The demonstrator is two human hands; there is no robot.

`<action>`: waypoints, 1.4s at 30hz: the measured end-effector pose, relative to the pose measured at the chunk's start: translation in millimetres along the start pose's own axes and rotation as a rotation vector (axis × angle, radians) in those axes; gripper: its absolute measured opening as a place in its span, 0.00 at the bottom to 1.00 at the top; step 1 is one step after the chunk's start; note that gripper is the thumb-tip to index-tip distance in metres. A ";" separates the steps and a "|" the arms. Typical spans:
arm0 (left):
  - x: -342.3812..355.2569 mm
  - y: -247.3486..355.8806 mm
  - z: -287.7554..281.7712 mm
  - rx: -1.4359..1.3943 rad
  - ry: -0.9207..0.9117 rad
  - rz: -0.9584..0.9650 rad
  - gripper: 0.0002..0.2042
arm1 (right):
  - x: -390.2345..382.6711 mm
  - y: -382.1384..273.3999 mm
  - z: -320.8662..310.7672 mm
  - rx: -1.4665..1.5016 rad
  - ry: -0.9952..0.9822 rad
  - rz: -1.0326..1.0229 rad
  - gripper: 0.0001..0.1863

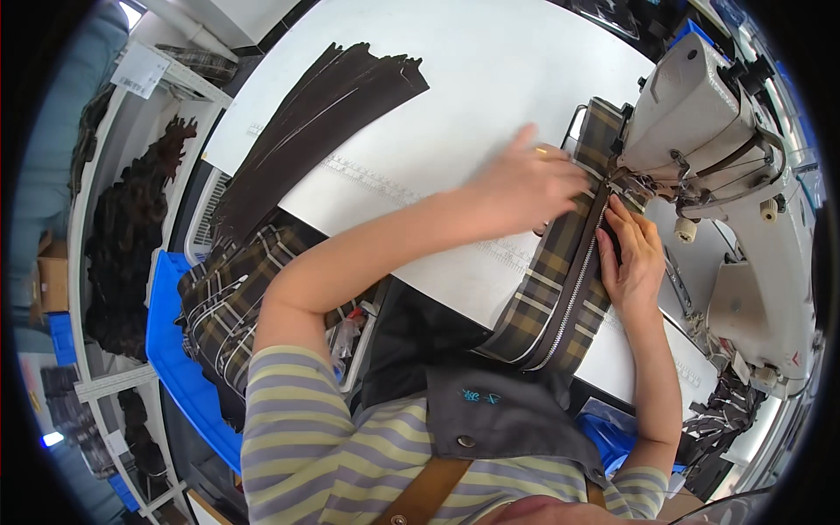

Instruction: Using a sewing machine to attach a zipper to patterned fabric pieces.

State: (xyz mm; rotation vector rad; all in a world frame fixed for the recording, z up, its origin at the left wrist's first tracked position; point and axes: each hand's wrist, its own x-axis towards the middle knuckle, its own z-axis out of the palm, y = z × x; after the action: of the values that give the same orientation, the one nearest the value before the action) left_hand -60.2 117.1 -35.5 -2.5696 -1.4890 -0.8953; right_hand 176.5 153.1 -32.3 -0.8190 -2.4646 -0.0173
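Right fingers point(646, 234) have plaid fabric point(549, 262) beneath, zipper point(570, 299) just left.

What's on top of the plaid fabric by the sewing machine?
A dark zipper strip runs along the plaid fabric; the right hand and left hand cover parts, hiding what's beneath.

A sewing workshop: a sewing machine point(700, 114) at the right of a white worktop point(490, 79) (marked with ruler scales point(376, 181)), dark strips point(324, 131) far left, plaid pieces point(229, 302) in a blue bin point(188, 394), loaded shelving point(114, 383) left.
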 end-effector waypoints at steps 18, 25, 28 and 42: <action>-73.8 -117.2 -126.9 0.093 0.517 -0.635 0.07 | -1.5 0.6 1.5 0.020 0.016 0.015 0.13; -58.3 15.7 -153.2 -0.867 -0.177 -0.708 0.13 | -5.8 7.4 6.4 0.016 0.061 -0.038 0.12; -62.8 27.7 -118.1 -0.941 -0.288 -0.675 0.17 | -6.9 6.6 7.0 0.021 0.075 -0.015 0.12; -25.3 1.3 -31.3 0.089 0.000 0.113 0.21 | -8.2 6.3 4.9 -0.062 0.066 0.002 0.13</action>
State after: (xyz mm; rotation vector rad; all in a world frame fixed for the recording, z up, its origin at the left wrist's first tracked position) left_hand -83.0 86.9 -21.7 -2.5602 -1.3363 -0.7975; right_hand 183.1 154.6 -41.5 -0.8331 -2.4120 -0.1184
